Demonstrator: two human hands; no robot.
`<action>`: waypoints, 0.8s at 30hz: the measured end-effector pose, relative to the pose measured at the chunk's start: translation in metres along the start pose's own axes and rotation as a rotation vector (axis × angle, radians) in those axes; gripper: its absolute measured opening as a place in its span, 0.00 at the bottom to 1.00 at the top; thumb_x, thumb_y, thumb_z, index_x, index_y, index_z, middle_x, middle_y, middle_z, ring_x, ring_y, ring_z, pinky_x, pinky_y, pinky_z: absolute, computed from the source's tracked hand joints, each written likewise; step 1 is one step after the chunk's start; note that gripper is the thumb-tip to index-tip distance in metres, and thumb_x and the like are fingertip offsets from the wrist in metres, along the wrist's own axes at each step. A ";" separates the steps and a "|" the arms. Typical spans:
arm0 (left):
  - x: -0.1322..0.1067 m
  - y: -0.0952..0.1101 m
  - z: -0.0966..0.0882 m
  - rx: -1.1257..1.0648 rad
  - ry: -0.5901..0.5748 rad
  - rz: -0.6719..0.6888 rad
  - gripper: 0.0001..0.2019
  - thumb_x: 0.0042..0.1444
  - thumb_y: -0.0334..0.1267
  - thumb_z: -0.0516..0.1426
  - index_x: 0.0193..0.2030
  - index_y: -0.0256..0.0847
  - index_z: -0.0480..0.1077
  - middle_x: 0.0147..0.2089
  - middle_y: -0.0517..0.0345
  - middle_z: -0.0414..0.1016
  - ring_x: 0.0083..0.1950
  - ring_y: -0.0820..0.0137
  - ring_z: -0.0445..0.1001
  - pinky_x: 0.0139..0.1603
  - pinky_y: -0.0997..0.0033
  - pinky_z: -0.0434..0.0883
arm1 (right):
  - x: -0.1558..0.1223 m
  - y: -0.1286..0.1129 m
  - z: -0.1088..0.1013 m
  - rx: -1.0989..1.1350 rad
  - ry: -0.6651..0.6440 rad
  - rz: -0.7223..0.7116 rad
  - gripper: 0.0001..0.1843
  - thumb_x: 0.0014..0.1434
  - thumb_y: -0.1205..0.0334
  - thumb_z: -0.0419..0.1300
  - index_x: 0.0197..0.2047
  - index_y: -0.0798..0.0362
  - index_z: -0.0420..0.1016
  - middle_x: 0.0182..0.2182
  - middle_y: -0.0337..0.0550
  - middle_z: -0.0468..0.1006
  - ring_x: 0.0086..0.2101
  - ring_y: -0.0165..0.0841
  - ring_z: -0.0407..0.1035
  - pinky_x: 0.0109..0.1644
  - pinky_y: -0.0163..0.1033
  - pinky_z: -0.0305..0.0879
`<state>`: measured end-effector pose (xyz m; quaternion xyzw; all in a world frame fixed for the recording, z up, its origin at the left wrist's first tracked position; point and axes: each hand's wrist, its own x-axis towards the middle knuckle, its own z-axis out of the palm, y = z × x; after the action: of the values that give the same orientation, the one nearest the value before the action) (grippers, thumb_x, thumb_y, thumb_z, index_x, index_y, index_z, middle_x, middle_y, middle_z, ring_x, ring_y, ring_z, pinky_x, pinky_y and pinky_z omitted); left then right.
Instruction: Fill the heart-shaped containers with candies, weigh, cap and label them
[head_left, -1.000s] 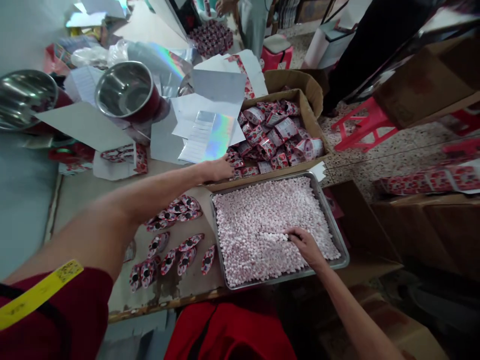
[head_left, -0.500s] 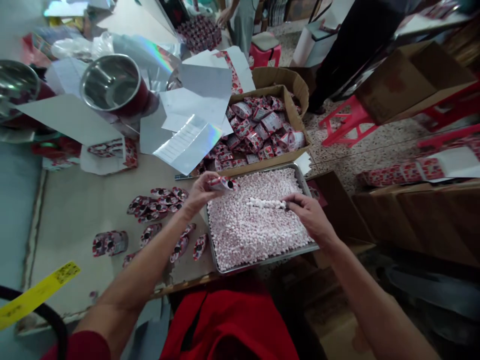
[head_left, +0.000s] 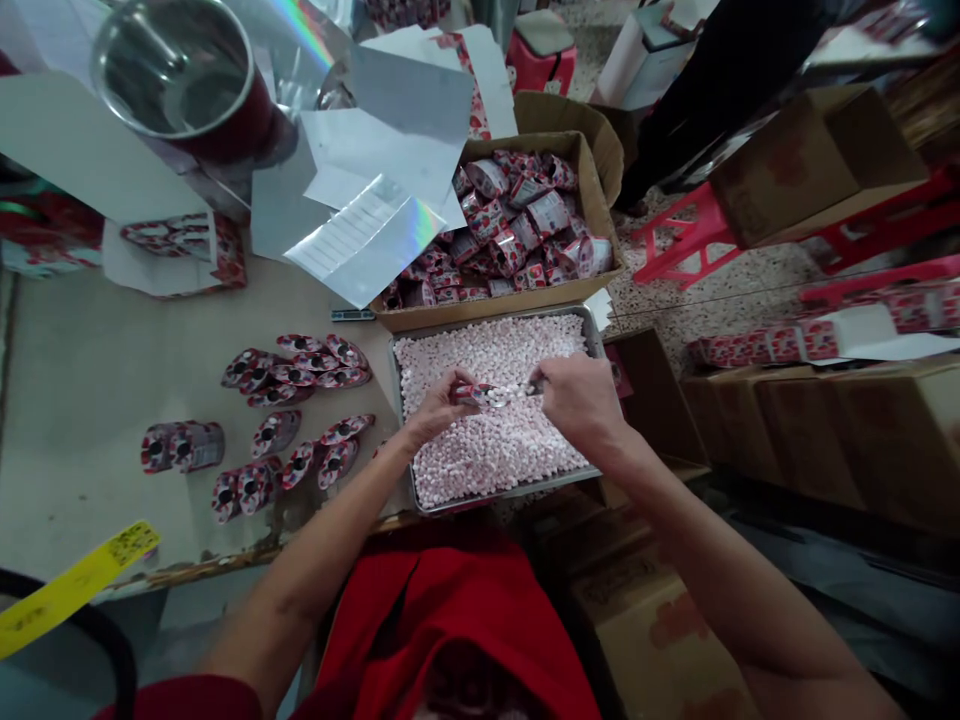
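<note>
Over a metal tray [head_left: 592, 330] full of small white and pale pink pellets [head_left: 487, 460], my left hand [head_left: 441, 408] is closed around a small red-and-white printed packet [head_left: 478, 396]. My right hand [head_left: 583, 402] grips the end of a narrow scoop [head_left: 534, 386], most of it hidden by the fingers. White pellets lie between the scoop and the packet, at the packet's end facing right. To the left, several similar packets [head_left: 300, 375] stand in a cluster on the table [head_left: 90, 390], their dark round openings upward.
Behind the tray stands a cardboard box [head_left: 491, 308] heaped with printed packets. White sheets [head_left: 390, 150] and a steel pot [head_left: 180, 70] are at the back left. Red stools [head_left: 686, 240] and cartons [head_left: 795, 420] stand to the right; a person's dark-clothed leg [head_left: 697, 90] is beyond.
My right hand has moved left and turned, bringing the scoop's pellets to the packet. My left hand, still holding the packet, is lower over the tray. The view has shifted.
</note>
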<state>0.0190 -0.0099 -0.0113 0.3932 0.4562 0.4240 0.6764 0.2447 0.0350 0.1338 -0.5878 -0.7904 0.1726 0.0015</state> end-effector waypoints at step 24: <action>0.002 0.025 -0.012 0.657 0.274 0.176 0.17 0.51 0.29 0.65 0.49 0.41 0.74 0.48 0.55 0.81 0.47 0.65 0.78 0.51 0.67 0.72 | 0.001 0.117 0.160 0.876 -0.013 0.333 0.12 0.55 0.55 0.60 0.34 0.51 0.83 0.33 0.42 0.84 0.39 0.38 0.75 0.49 0.44 0.70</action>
<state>0.0028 0.0024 0.0077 0.5666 0.6189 0.3603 0.4075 0.3199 0.0217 -0.0485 -0.6495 -0.5380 0.4917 0.2167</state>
